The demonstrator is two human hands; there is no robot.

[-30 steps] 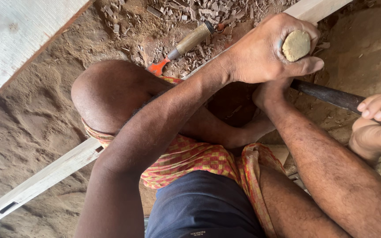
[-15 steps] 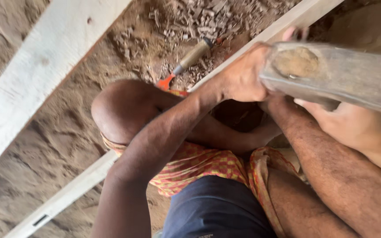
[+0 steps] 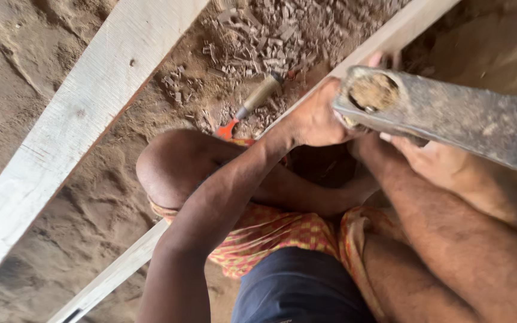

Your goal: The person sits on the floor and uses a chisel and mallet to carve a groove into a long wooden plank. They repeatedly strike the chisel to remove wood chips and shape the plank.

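Down over the sandy ground, both bare arms reach forward from the bottom of the view. Left arm runs up from bottom centre, bent at the elbow, crossing over a raised knee (image 3: 169,164). Left hand (image 3: 315,119) is curled up close under the near end of a heavy grey metal tool head (image 3: 450,116), fingers wrapped and clenched around what looks like the handle below it, though the handle itself is hidden by the hand. Right arm comes in from the lower right, forearm angled up and left. Right hand (image 3: 432,158) sits just under the tool head, palm up against its underside, fingers curled around it; exactly what the fingers close on is hidden.

Tool head fills the upper right, tilted, with a round eye plugged by a wooden stub at its near end.

Beyond the hands, a long pale wooden batten (image 3: 390,36) runs diagonally across the ground and passes behind the left hand. A wider pale plank (image 3: 85,113) lies well to the left. Between them, a chisel (image 3: 252,101) with a wooden handle rests among wood chips (image 3: 270,36). Red and yellow checked cloth (image 3: 270,230) wraps the lap.
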